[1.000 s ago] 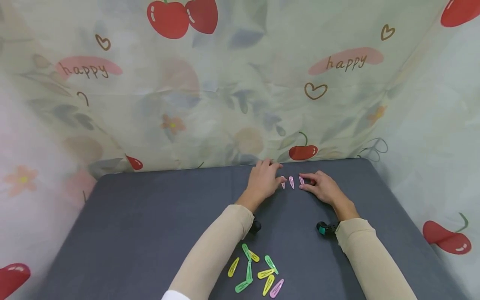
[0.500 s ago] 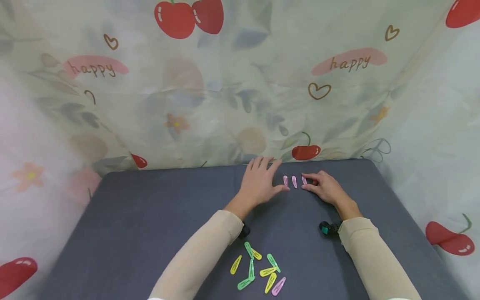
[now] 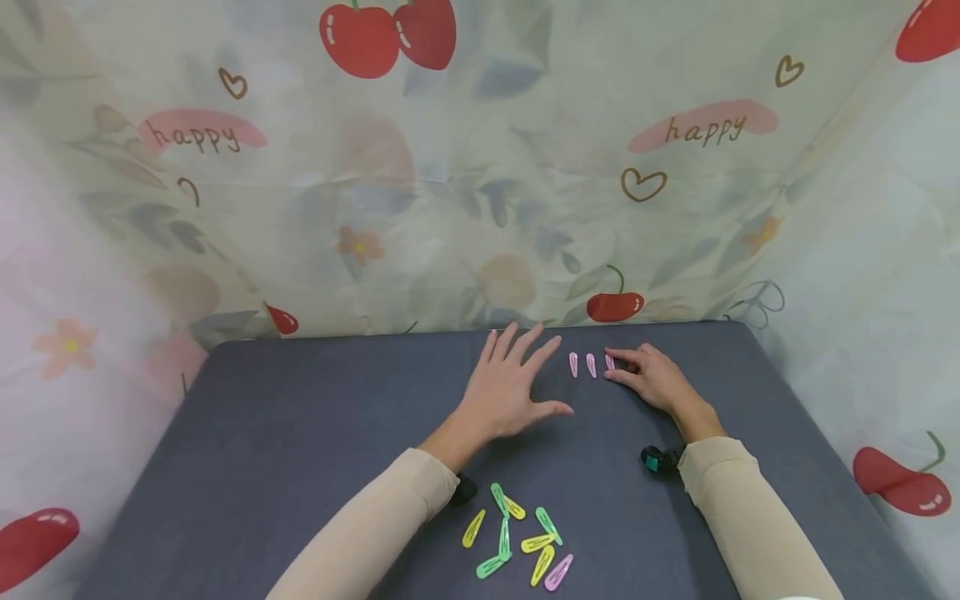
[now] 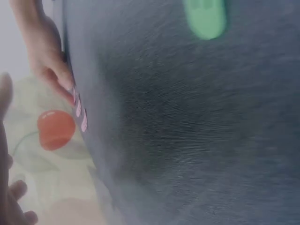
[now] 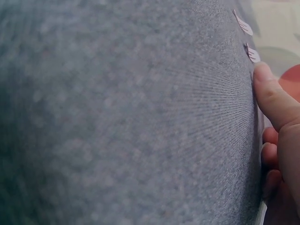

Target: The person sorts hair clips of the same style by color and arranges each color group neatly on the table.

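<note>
Three pink snap hair clips stand in a short row near the table's back edge. My right hand (image 3: pixel 654 382) pinches the rightmost pink hair clip (image 3: pixel 611 363) between thumb and forefinger, at its two ends. Left of it lie the middle pink clip (image 3: pixel 592 365) and the leftmost pink clip (image 3: pixel 573 365), untouched. In the right wrist view the thumb (image 5: pixel 274 96) hides the held clip. My left hand (image 3: pixel 501 392) hovers left of the row, fingers spread, holding nothing. A green clip (image 4: pixel 206 18) shows at the top of the left wrist view.
Nearer the front lies a loose cluster: green clips (image 3: pixel 505 539), yellow clips (image 3: pixel 542 566) and one pink clip (image 3: pixel 558 572), some overlapping. The dark grey table (image 3: pixel 300 450) is backed by a cherry-print cloth (image 3: pixel 450 167), with cloth on both sides too.
My left hand has drawn back from the leftmost pink clip, toward the left and front, and its fingers have spread. The right hand stays at the rightmost clip.
</note>
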